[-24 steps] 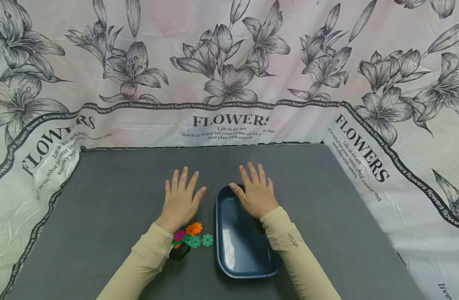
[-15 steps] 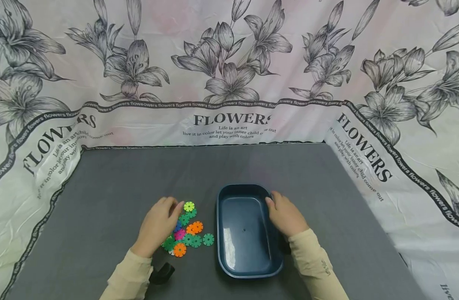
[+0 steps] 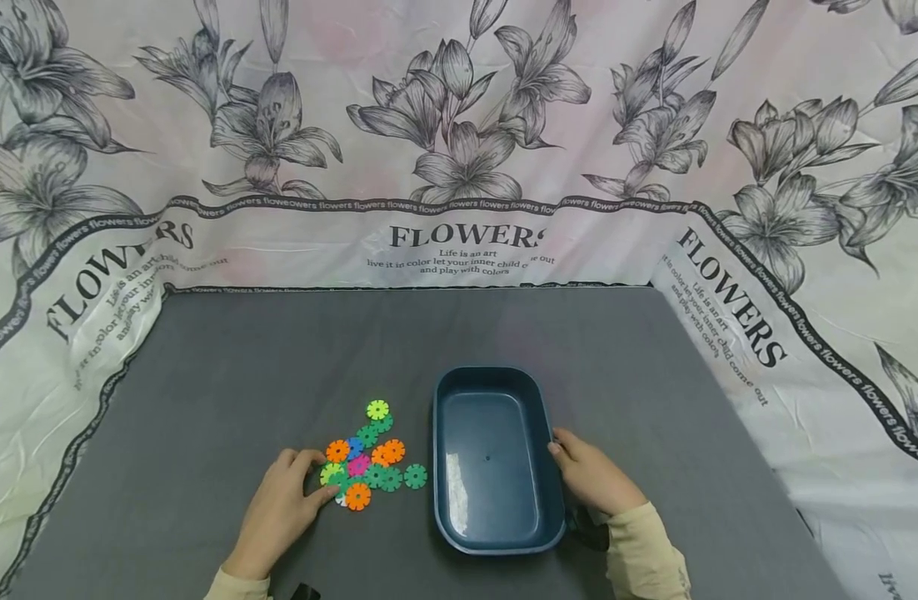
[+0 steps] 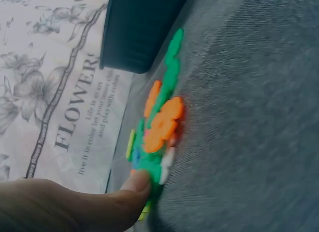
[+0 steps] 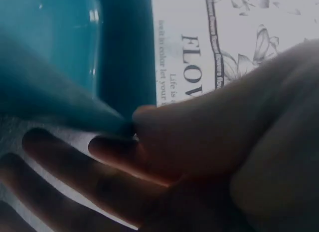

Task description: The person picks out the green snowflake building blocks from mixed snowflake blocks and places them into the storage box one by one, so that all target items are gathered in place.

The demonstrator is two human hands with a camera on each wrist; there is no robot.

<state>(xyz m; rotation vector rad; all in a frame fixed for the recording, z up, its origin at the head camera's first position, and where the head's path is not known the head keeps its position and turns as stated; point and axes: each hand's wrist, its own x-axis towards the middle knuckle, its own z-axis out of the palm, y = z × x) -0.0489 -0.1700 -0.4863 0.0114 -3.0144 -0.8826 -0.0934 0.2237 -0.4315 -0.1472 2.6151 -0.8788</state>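
Observation:
Several colourful notched plastic discs lie in a loose cluster left of the tray, among them an orange disc [image 3: 357,497], a pink disc [image 3: 359,465] and a yellow disc [image 3: 377,409]. At the cluster's left edge is my left hand [image 3: 279,508], fingers bent loosely and apart. Its thumb [image 4: 134,184] touches a green disc [image 4: 149,168] in the left wrist view. A dark blue rectangular tray [image 3: 496,467] stands to the right with nothing in it. My right hand [image 3: 597,479] holds the tray's right rim between thumb [image 5: 149,119] and fingers, which are partly hidden below the rim.
A grey cloth [image 3: 279,358] covers the table. White floral sheeting [image 3: 459,246] rises along the back and both sides. One green disc [image 3: 416,477] lies close to the tray's left wall. A black strap [image 3: 590,529] shows by the right wrist.
Both hands have drawn back from beyond the discs and over the tray. The left has come down to the cluster's left edge, uncovering the discs; the right has moved to the tray's right rim.

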